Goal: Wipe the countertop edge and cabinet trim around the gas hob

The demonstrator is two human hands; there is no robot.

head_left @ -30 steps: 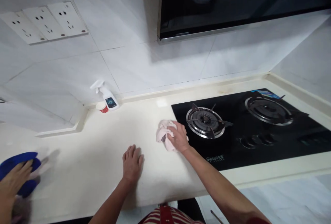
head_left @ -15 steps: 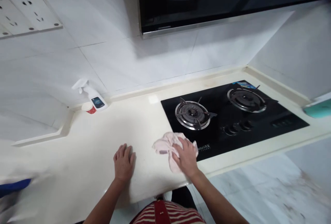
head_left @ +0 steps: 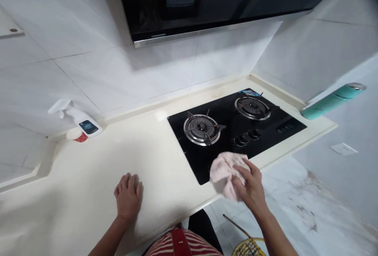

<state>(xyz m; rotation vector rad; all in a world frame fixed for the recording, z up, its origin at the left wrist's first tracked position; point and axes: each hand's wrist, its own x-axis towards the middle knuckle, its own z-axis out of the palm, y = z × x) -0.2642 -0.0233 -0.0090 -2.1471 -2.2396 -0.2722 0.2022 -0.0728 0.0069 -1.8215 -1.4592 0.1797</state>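
Note:
My right hand (head_left: 249,183) grips a crumpled pale pink cloth (head_left: 226,173) over the front left edge of the black gas stove (head_left: 189,161). The cloth covers part of the stove's front edge and hangs a little past the counter's rim. My left hand (head_left: 129,196) lies palm down on the cream countertop (head_left: 97,177), its fingers stretched forward, with nothing in it. Two burners sit in the stove, the left burner (head_left: 202,129) nearer to me and the right burner (head_left: 252,108) farther back.
A white spray bottle (head_left: 81,120) and a red and white cup (head_left: 77,134) stand by the wall at left. A green cylinder like a flask (head_left: 333,101) is at the right end of the counter. A black range hood (head_left: 218,15) hangs above. A yellow basket (head_left: 249,248) is on the floor.
My right hand has moved the cloth to the right, from the counter and stove's left edge to the stove's front edge. My view has turned rightward. My left hand still rests on the counter.

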